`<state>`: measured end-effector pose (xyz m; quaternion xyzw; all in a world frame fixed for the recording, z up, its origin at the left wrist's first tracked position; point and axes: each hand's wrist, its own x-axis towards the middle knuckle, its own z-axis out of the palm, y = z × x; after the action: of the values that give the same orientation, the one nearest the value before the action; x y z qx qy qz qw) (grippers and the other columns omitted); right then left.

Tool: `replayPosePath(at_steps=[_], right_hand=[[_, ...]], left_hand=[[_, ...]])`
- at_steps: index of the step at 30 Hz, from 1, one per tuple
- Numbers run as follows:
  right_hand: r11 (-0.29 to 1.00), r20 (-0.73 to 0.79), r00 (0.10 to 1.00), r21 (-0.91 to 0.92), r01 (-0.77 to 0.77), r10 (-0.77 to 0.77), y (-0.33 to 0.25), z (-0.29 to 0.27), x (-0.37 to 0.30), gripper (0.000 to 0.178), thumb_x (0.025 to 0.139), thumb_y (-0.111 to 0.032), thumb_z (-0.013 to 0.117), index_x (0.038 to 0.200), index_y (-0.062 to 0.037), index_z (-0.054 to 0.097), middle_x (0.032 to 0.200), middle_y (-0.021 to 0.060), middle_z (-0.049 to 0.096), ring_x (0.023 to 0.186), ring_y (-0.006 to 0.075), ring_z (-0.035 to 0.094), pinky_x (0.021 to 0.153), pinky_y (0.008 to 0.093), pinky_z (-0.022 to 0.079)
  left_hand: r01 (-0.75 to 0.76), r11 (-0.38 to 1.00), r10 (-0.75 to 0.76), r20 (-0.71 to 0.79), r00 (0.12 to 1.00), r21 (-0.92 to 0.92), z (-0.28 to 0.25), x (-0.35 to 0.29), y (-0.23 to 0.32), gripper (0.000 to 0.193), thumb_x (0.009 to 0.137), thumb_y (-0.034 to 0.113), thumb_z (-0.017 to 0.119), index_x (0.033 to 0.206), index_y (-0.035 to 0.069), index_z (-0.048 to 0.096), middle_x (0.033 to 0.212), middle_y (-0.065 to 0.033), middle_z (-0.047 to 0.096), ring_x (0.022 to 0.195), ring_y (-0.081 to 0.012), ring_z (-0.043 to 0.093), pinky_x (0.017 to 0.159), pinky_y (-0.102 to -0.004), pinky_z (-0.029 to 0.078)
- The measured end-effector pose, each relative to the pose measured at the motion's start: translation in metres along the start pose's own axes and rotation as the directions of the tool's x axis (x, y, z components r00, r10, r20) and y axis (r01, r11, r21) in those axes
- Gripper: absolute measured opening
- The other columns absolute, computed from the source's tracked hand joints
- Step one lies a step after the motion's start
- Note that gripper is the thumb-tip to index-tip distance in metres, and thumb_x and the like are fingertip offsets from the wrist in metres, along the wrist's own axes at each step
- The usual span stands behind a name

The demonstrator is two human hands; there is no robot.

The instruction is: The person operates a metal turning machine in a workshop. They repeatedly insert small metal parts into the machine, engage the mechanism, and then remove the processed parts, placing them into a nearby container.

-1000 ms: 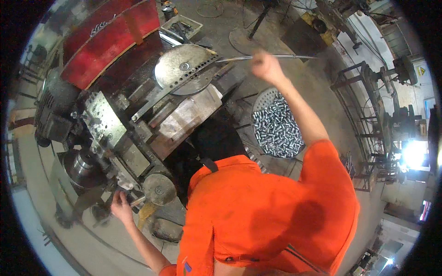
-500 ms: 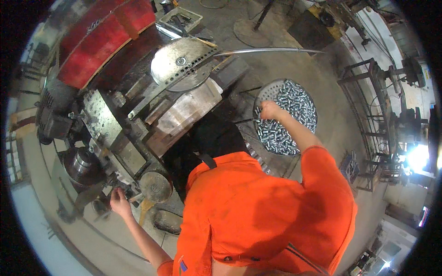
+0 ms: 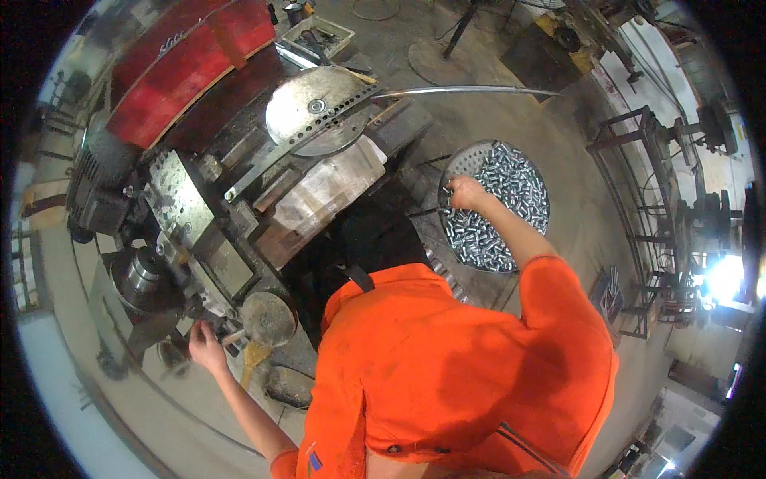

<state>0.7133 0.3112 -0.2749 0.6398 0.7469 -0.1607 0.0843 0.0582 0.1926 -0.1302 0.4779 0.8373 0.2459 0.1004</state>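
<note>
My right hand (image 3: 469, 194) is over the left part of a round perforated metal tray (image 3: 464, 162) heaped with small shiny metal cylinders (image 3: 511, 211). Its fingers are closed, with what looks like one such cylinder at the fingertips. Far to the left, my left hand (image 3: 207, 348) is beside the lower end of a greasy machine (image 3: 227, 263), close to a short handle (image 3: 233, 338) and a round metal disc (image 3: 269, 319). The left fingers are curled together; what lies between them is too small to make out.
A large metal wheel (image 3: 313, 104) and a long bar (image 3: 471, 89) top the machine. Behind it is a red panel (image 3: 191, 68), with a tool tray (image 3: 327, 36) beyond. Dark metal racks (image 3: 630, 199) line the right. A chuck-like cylinder (image 3: 144, 271) sits at left.
Both hands stay nearly in place. The left fingers have shifted slightly by the machine, and the view has tilted a little.
</note>
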Motion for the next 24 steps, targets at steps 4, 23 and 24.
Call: replayPosePath(at_steps=[4,23,24], right_hand=[[0.992,0.212,0.969,-0.008,-0.128,0.127,-0.008,-0.012,0.017,0.037,0.061,-0.026,0.062,0.093,-0.0091,0.068,0.095,0.0165,0.064,0.091,0.0321,0.061,0.081,0.0375,0.049],[0.738,-0.461,0.878,0.637,0.223,0.132,-0.040,-0.041,0.001,0.034,0.054,-0.010,0.064,0.087,-0.0075,0.070,0.099,0.0113,0.060,0.091,0.0280,0.058,0.078,0.0335,0.047],[0.713,-0.530,0.847,0.577,0.398,-0.043,-0.072,-0.072,-0.006,0.038,0.053,-0.010,0.063,0.091,-0.0060,0.068,0.105,0.0119,0.056,0.094,0.0282,0.057,0.081,0.0329,0.046]], left_hand=[[0.018,1.000,-0.018,-0.007,1.000,-0.002,0.000,-0.001,-0.001,0.032,0.087,0.027,0.056,0.099,-0.002,0.063,0.081,-0.0128,0.068,0.075,-0.0211,0.066,0.070,-0.0308,0.048],[0.012,0.844,0.011,0.039,0.999,-0.536,-0.040,-0.009,0.066,0.023,0.089,0.017,0.055,0.095,-0.005,0.062,0.079,-0.0063,0.064,0.072,-0.0112,0.058,0.067,-0.0248,0.045],[0.002,0.846,0.028,0.048,0.998,-0.533,-0.046,-0.016,0.097,0.023,0.088,0.015,0.055,0.096,-0.005,0.062,0.079,-0.0068,0.064,0.072,-0.0109,0.058,0.069,-0.0253,0.046]])
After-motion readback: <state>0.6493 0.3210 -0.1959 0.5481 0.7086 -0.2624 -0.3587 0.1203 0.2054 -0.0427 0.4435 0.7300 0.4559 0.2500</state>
